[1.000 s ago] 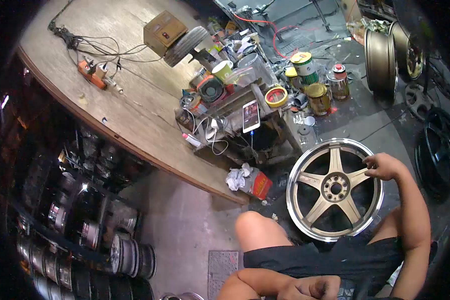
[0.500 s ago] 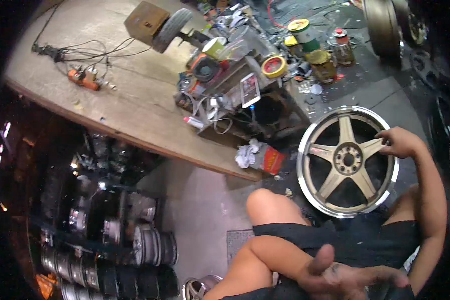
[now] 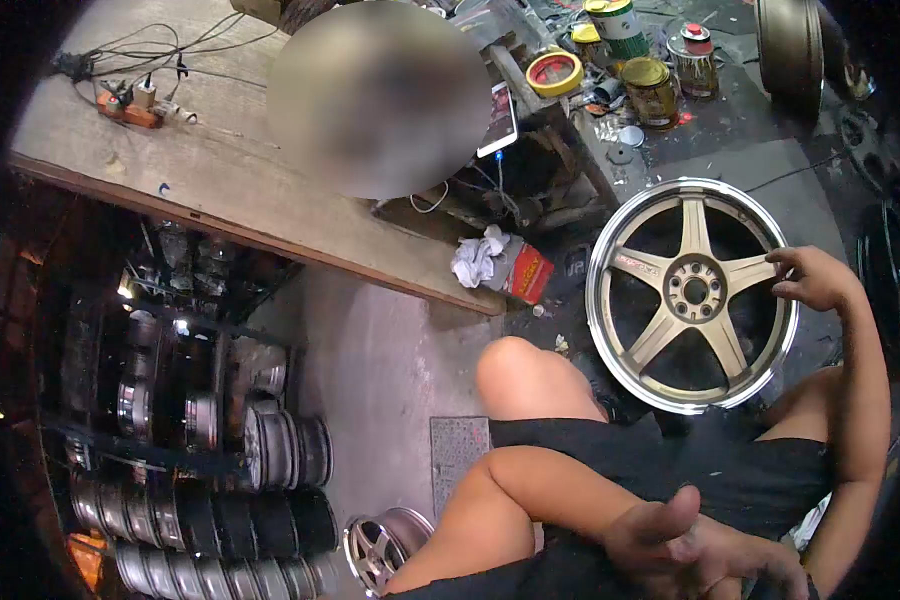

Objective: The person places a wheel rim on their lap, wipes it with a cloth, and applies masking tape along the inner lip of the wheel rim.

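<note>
A gold five-spoke wheel rim (image 3: 647,338) with a polished silver lip lies in front of me, between my knees. My right hand (image 3: 818,278) is at its right edge, with the fingertips at the outer end of one spoke and the fingers loosely bent and apart. Whether they press on the metal I cannot tell. My left hand (image 3: 685,545) hovers over my dark shorts at the bottom, thumb raised and fingers spread, holding nothing. Some of its fingers are cut off by the lower edge.
A wooden bench (image 3: 300,235) carries a charging phone (image 3: 500,122), yellow tape (image 3: 554,74) and an orange power strip (image 3: 128,110). Paint tins (image 3: 650,92) stand beyond. A red container (image 3: 526,273) with crumpled paper is beside the bench. Stacked wheels (image 3: 205,520) fill the lower left.
The view has shifted slightly, so the bench and wheel sit higher in the picture. My right hand stays at the wheel's edge; the left remains raised over my lap with its thumb up.
</note>
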Demonstrator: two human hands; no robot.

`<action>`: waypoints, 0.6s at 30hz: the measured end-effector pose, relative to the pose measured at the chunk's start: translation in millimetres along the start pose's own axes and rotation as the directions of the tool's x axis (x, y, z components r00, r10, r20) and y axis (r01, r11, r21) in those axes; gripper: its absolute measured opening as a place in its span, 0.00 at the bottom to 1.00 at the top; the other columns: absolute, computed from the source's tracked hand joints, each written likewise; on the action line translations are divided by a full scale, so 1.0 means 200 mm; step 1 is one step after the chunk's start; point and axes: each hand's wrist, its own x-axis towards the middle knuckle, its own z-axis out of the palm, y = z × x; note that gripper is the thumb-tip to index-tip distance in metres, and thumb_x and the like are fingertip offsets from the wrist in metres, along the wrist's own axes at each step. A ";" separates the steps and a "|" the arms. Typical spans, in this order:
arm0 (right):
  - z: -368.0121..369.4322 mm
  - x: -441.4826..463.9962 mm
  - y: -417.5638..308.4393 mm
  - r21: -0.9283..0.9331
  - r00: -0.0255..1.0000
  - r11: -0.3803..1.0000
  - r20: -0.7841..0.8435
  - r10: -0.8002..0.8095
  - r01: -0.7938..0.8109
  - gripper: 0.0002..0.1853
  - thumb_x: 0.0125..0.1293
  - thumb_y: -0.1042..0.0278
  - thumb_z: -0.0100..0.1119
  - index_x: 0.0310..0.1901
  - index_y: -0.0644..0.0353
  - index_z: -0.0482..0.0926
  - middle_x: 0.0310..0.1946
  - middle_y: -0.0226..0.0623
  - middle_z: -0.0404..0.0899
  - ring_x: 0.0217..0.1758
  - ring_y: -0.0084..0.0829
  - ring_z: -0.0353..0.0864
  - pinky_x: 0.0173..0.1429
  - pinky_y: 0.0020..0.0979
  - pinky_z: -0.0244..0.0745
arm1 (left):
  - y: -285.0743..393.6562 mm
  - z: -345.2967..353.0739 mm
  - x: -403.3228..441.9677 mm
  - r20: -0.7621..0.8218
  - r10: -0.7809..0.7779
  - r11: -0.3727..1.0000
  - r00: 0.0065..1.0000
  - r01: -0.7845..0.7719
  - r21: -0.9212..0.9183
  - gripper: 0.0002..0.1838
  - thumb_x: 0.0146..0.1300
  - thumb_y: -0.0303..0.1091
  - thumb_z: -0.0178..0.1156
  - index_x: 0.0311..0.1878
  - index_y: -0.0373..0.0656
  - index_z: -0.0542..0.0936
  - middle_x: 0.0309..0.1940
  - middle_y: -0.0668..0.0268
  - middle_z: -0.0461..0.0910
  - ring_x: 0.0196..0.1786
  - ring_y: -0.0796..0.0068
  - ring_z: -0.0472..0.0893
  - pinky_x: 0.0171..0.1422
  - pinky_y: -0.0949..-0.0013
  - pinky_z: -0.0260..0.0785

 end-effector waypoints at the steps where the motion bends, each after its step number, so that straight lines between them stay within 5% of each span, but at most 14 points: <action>1: 0.01 0.00 -0.01 0.003 1.000 1.000 0.007 -0.002 0.002 0.33 0.58 0.65 0.74 0.67 0.62 0.80 0.51 0.52 0.89 0.55 0.49 0.89 0.62 0.43 0.82 | 0.02 0.02 0.01 0.011 -0.006 1.000 1.000 0.005 0.027 0.76 0.60 0.90 0.45 0.83 0.24 0.32 0.70 0.33 0.75 0.72 0.51 0.79 0.79 0.53 0.65; 4: 0.01 0.02 -0.01 -0.039 1.000 0.999 0.005 -0.015 0.016 0.33 0.58 0.65 0.74 0.67 0.63 0.80 0.51 0.52 0.89 0.55 0.50 0.89 0.62 0.44 0.82 | 0.13 0.08 0.07 -0.299 0.082 0.917 0.951 0.045 0.396 0.76 0.60 0.90 0.45 0.83 0.24 0.34 0.68 0.35 0.77 0.71 0.53 0.80 0.79 0.53 0.64; 5: 0.02 0.03 0.00 -0.041 1.000 0.999 0.005 -0.013 0.013 0.33 0.58 0.65 0.74 0.67 0.63 0.80 0.51 0.52 0.89 0.55 0.50 0.89 0.62 0.44 0.82 | 0.16 -0.07 0.03 0.013 -0.101 0.938 0.995 0.091 0.334 0.76 0.60 0.90 0.44 0.83 0.24 0.34 0.67 0.35 0.78 0.71 0.52 0.80 0.80 0.52 0.63; 7: 0.02 0.04 0.01 -0.013 0.999 0.999 0.013 -0.037 0.037 0.33 0.58 0.65 0.73 0.66 0.64 0.80 0.51 0.52 0.89 0.55 0.50 0.89 0.62 0.44 0.82 | 0.12 -0.12 -0.01 0.344 -0.252 0.946 0.905 0.156 0.283 0.76 0.60 0.90 0.44 0.83 0.24 0.34 0.67 0.34 0.78 0.71 0.51 0.80 0.80 0.51 0.62; 8: 0.01 0.04 0.01 -0.019 0.999 0.999 0.011 -0.031 0.031 0.33 0.58 0.65 0.73 0.66 0.64 0.80 0.51 0.52 0.89 0.55 0.50 0.89 0.62 0.44 0.82 | 0.04 -0.05 -0.04 0.155 -0.010 0.994 0.988 -0.007 0.106 0.76 0.60 0.91 0.44 0.83 0.24 0.34 0.66 0.34 0.79 0.71 0.50 0.79 0.81 0.50 0.61; 10: 0.02 0.05 0.00 -0.044 0.999 0.998 0.002 -0.042 0.042 0.32 0.59 0.65 0.73 0.66 0.65 0.80 0.50 0.52 0.89 0.55 0.50 0.89 0.62 0.44 0.82 | -0.03 0.00 -0.06 -0.085 0.209 0.977 0.974 -0.212 -0.031 0.76 0.60 0.91 0.43 0.83 0.24 0.34 0.65 0.34 0.79 0.71 0.48 0.79 0.81 0.50 0.61; 13: 0.04 0.06 0.00 -0.028 1.000 1.000 -0.007 0.008 -0.008 0.32 0.58 0.68 0.73 0.66 0.63 0.81 0.50 0.51 0.89 0.53 0.48 0.89 0.62 0.42 0.82 | -0.03 0.07 -0.04 -0.059 0.173 0.980 0.983 -0.166 0.114 0.77 0.59 0.91 0.46 0.82 0.23 0.33 0.65 0.32 0.79 0.72 0.46 0.79 0.82 0.50 0.61; 16: 0.05 0.08 -0.03 -0.042 1.000 0.999 0.016 0.023 -0.023 0.32 0.58 0.68 0.73 0.66 0.64 0.81 0.51 0.50 0.89 0.54 0.48 0.89 0.61 0.42 0.82 | 0.03 0.13 -0.05 -0.146 0.115 0.952 0.983 -0.151 -0.266 0.75 0.61 0.90 0.43 0.82 0.22 0.38 0.66 0.32 0.78 0.72 0.47 0.79 0.81 0.50 0.62; 18: 0.05 0.07 -0.03 -0.044 1.000 0.999 0.015 0.020 -0.019 0.32 0.58 0.68 0.73 0.66 0.64 0.80 0.50 0.51 0.89 0.53 0.48 0.89 0.61 0.43 0.82 | 0.04 0.01 -0.09 -0.018 0.157 0.977 0.987 -0.153 0.151 0.73 0.63 0.89 0.39 0.82 0.22 0.42 0.68 0.33 0.77 0.71 0.46 0.79 0.80 0.49 0.63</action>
